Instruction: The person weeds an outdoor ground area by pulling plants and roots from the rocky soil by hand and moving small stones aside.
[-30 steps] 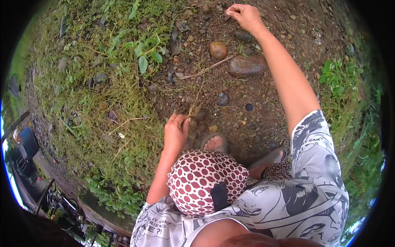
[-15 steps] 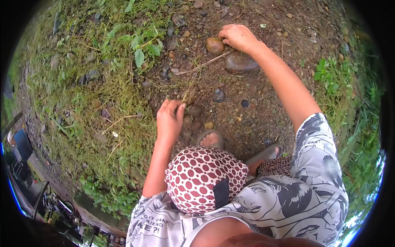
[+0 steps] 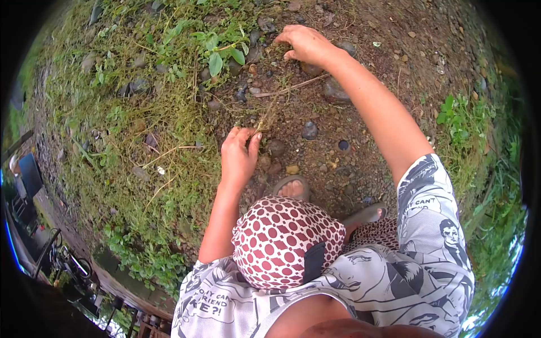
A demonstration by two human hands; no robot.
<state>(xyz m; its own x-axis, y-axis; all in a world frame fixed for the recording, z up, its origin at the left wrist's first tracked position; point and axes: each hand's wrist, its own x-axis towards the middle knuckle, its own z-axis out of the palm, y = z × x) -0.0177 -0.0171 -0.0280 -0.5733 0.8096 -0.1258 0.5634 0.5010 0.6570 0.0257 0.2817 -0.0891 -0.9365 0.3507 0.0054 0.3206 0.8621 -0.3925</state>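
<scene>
My left hand [image 3: 239,155] is low over the ground, thumb and fingertips pinched on a thin yellowish weed [image 3: 264,119] whose fine strands trail up and to the right. Just right of its fingertips lies a round brown stone [image 3: 276,148]. Farther out, my right hand [image 3: 307,46] reaches with thumb and fingers apart and nothing visible between them. Beneath its wrist, a brown stone [image 3: 311,69] is partly covered. A larger dark stone [image 3: 336,90] rests beside the forearm, and a dry stick [image 3: 293,88] lies between the two hands.
Low moss and weeds [image 3: 129,135] cover the left side, with a broad-leaved plant [image 3: 217,56] near the top. Small stones dot the bare soil, including a dark grey stone [image 3: 310,130]. My sandalled foot [image 3: 292,187] is near the patterned cloth [image 3: 284,242] over my knee.
My right hand has left the brown stone's side and moved left past it, its fingers opening. My left hand keeps its pinch on the weed. The whole view has shifted slightly.
</scene>
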